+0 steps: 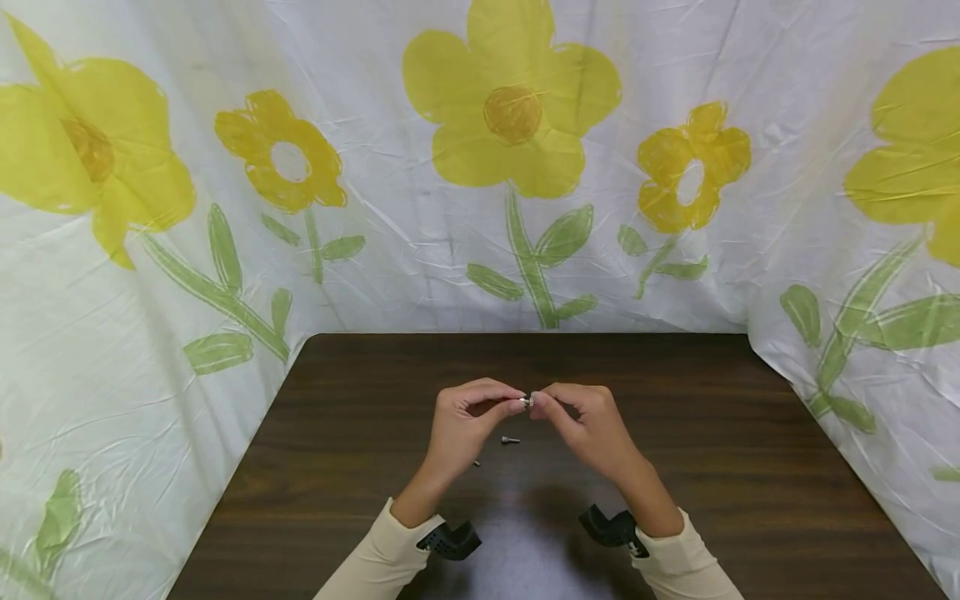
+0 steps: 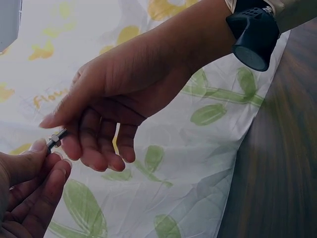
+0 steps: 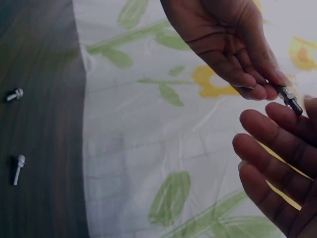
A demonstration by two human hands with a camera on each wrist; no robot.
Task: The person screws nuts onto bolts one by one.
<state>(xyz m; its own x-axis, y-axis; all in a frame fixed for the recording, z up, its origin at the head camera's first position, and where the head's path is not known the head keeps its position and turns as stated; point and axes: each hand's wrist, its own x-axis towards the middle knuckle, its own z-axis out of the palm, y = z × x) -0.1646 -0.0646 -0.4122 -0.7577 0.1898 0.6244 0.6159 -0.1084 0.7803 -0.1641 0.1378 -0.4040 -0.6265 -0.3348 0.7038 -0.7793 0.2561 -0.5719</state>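
Observation:
In the head view my left hand (image 1: pixel 459 423) and right hand (image 1: pixel 596 425) meet above the table. Between them is a small metal bolt (image 3: pixel 291 100) with a nut (image 2: pixel 55 140) on its shank. My left thumb and fingertips pinch one end, seen from the near hand (image 2: pixel 29 188) in the left wrist view. At the other end, my right thumb and index finger close around the bolt; the other right fingers are loosely spread in the right wrist view. Fingertips partly hide both ends. A second bolt (image 1: pixel 510 440) lies below on the table.
One more small bolt (image 1: pixel 476 462) lies beside my left wrist, partly hidden in the head view. The dark wood table (image 1: pixel 337 450) is bordered by a white cloth (image 1: pixel 390 275) with yellow flowers. A black wrist camera (image 1: pixel 453 542) hangs under each sleeve.

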